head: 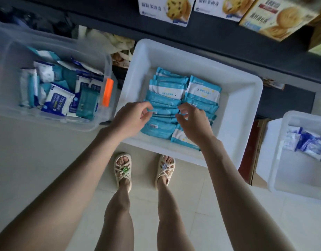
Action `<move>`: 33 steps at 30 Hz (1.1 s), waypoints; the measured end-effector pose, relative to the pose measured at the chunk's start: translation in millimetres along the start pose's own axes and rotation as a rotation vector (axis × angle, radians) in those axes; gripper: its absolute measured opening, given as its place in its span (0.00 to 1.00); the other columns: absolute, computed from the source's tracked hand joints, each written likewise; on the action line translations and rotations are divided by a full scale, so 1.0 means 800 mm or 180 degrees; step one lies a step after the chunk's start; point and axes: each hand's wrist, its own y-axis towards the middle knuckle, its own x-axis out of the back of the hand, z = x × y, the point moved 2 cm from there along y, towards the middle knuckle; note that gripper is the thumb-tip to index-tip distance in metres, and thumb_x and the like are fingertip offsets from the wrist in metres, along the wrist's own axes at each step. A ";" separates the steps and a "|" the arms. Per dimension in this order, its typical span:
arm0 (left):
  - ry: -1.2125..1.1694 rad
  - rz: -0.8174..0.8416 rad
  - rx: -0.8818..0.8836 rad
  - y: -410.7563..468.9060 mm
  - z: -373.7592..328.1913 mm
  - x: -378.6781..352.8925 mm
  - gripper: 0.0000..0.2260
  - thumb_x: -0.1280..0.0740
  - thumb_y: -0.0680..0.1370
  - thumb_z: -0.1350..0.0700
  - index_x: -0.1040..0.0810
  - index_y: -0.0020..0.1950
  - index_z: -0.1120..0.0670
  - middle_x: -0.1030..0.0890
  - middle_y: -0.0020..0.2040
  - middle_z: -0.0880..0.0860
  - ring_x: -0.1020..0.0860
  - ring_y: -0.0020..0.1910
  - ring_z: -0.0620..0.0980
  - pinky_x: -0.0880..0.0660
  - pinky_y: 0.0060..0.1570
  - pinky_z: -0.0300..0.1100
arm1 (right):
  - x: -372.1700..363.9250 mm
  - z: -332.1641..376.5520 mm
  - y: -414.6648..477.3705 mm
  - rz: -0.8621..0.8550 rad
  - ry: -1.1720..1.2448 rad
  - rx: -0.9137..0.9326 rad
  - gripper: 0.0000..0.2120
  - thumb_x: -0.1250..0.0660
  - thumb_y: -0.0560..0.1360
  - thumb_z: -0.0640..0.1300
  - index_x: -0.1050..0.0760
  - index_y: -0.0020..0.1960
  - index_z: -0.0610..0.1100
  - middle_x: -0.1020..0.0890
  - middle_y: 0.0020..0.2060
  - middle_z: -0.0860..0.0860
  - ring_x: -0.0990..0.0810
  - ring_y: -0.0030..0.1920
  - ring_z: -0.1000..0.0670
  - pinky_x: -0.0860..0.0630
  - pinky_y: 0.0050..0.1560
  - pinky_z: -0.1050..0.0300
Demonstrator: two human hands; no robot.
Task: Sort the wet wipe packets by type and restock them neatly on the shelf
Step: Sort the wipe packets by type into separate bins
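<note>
A white bin (246, 87) on the floor holds two rows of teal-and-white wet wipe packets (203, 91), laid overlapping. My left hand (132, 118) and my right hand (192, 124) are over the left row, fingers curled. Each pinches one end of a teal packet (164, 111) lying in that row. A clear tub (7, 48) to the left holds several mixed packets (60, 98), blue-white and teal, in a loose heap. A smaller white bin (282, 169) at the right holds a few blue-and-white packets (306, 144).
A dark shelf (228, 40) runs across the top, with cookie boxes (167, 9) above it. An orange latch (108, 94) sits on the clear tub's side. My sandalled feet (123, 169) stand on pale floor tiles just before the white bin.
</note>
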 end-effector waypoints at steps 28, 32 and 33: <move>-0.0446 -0.0106 0.1445 -0.024 0.432 0.211 0.13 0.31 0.75 0.58 0.25 0.58 0.59 0.20 0.55 0.57 0.21 0.52 0.56 0.25 0.52 0.49 | -0.365 0.339 0.127 0.0082 0.1334 -0.1118 0.09 0.37 0.77 0.37 0.22 0.55 0.36 0.17 0.49 0.42 0.19 0.49 0.48 0.32 0.39 0.67; -0.0650 0.0357 0.1616 0.026 0.454 0.192 0.17 0.29 0.75 0.56 0.30 0.59 0.60 0.21 0.57 0.57 0.21 0.53 0.55 0.24 0.53 0.51 | -0.400 0.332 0.167 0.0360 0.1414 -0.1465 0.15 0.34 0.76 0.40 0.27 0.60 0.34 0.18 0.52 0.41 0.21 0.53 0.44 0.30 0.42 0.59; -0.0620 0.0388 0.1659 0.033 0.460 0.187 0.17 0.29 0.75 0.55 0.30 0.58 0.60 0.20 0.55 0.57 0.21 0.51 0.55 0.24 0.51 0.50 | -0.410 0.331 0.176 0.0429 0.1448 -0.1545 0.17 0.32 0.75 0.41 0.28 0.61 0.34 0.18 0.51 0.41 0.21 0.52 0.43 0.30 0.43 0.57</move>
